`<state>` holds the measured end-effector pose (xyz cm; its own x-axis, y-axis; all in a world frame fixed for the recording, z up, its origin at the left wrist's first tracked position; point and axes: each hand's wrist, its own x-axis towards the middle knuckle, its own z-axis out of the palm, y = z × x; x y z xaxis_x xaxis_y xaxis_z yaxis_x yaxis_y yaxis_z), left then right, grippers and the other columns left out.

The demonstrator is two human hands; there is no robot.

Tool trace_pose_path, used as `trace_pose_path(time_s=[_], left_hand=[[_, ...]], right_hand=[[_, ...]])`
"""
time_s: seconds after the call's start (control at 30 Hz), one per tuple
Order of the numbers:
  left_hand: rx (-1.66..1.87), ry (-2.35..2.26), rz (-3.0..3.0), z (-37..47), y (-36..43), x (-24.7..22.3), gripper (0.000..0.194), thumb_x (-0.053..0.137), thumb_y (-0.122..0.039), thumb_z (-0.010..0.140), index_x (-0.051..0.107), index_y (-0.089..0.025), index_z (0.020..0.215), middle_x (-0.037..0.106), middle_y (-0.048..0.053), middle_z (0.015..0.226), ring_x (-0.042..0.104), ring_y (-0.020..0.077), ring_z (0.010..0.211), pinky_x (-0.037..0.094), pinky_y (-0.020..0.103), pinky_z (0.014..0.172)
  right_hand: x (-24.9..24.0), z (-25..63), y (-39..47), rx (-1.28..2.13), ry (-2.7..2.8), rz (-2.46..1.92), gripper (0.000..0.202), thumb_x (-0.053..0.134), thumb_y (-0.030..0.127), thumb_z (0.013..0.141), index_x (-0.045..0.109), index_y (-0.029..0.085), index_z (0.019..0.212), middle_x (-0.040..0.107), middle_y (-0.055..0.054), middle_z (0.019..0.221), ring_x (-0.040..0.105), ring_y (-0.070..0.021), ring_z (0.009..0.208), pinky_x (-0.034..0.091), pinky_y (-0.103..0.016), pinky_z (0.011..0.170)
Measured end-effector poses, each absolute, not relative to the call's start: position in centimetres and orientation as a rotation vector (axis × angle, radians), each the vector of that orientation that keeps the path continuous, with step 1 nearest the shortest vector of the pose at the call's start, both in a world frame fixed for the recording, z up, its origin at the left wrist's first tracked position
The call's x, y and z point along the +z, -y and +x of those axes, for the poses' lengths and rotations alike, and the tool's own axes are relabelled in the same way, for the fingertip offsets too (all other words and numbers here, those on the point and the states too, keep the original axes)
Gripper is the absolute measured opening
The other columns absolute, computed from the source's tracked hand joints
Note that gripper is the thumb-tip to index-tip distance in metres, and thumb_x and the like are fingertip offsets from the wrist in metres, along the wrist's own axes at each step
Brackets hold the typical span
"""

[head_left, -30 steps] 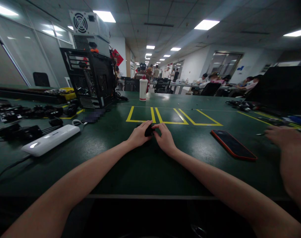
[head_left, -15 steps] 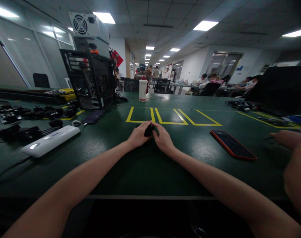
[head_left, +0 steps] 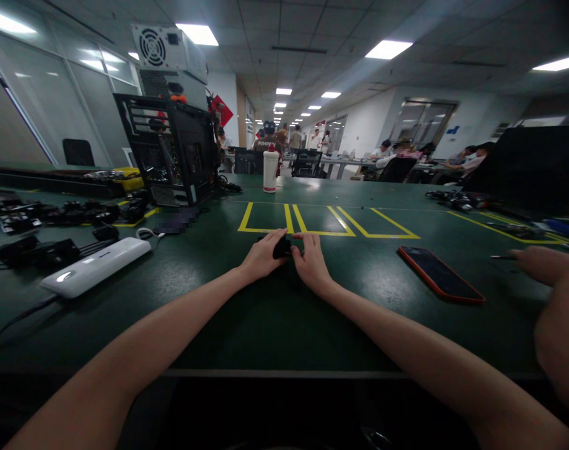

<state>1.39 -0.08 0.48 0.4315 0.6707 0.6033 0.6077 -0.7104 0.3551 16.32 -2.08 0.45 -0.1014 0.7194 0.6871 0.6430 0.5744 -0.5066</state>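
Over the middle of the green table, my left hand [head_left: 264, 254] is closed around a small black object [head_left: 281, 248], whose exact kind I cannot make out. Part of it is covered by the fingers. My right hand [head_left: 311, 261] is right beside it, fingers bent and thumb at the object's right end. Something tiny seems to be at that thumb tip, too small to name. Both hands are just in front of the yellow tape outlines [head_left: 307, 234] on the table.
A phone with an orange edge [head_left: 438, 274] lies to the right. Beyond it, another person's hand [head_left: 541, 262] holds a thin tool. On the left are a white power strip [head_left: 101, 264], black adapters [head_left: 35, 251] and an open computer case [head_left: 172, 150]. A white cup [head_left: 270, 172] stands behind.
My right fingers have drawn back slightly to the right, widening the gap to my left fingertips. My left hand stays put. The other person's hand has shifted slightly, showing more of its thin tool.
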Motion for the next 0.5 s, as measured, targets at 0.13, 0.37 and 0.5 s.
trace_pose_path(time_s=[0.13,0.37,0.5], left_hand=[[1.144,-1.154,2.594,1.4,0.0,0.5,0.061,0.058,-0.021,0.068,0.033,-0.017,0.124,0.042,0.008,0.126,0.038,0.0208,0.119,0.033,0.036,0.099],[1.132,-1.302,2.480,0.9,-0.7,0.5,0.062,0.058,-0.028,0.068,0.033,-0.019,0.124,0.043,0.008,0.126,0.042,0.0234,0.114,0.035,0.040,0.095],[1.107,-1.307,2.427,0.5,-1.4,0.3,0.060,0.058,-0.029,0.068,0.036,-0.018,0.123,0.046,0.008,0.123,0.045,0.0243,0.111,0.036,0.041,0.094]], right_hand=[[0.2,16.7,1.4,0.153,1.753,-1.155,0.023,0.041,0.014,0.075,0.048,0.015,0.097,0.045,-0.011,0.100,0.043,-0.0207,0.100,0.035,-0.039,0.091],[-0.6,17.9,-0.1,0.320,1.713,-1.274,0.022,0.045,0.022,0.074,0.048,0.015,0.095,0.049,-0.009,0.094,0.048,-0.0185,0.092,0.040,-0.038,0.085],[-0.7,18.0,0.4,0.385,1.886,-1.292,0.036,0.052,0.032,0.071,0.048,0.015,0.102,0.049,-0.010,0.100,0.049,-0.0194,0.095,0.040,-0.037,0.084]])
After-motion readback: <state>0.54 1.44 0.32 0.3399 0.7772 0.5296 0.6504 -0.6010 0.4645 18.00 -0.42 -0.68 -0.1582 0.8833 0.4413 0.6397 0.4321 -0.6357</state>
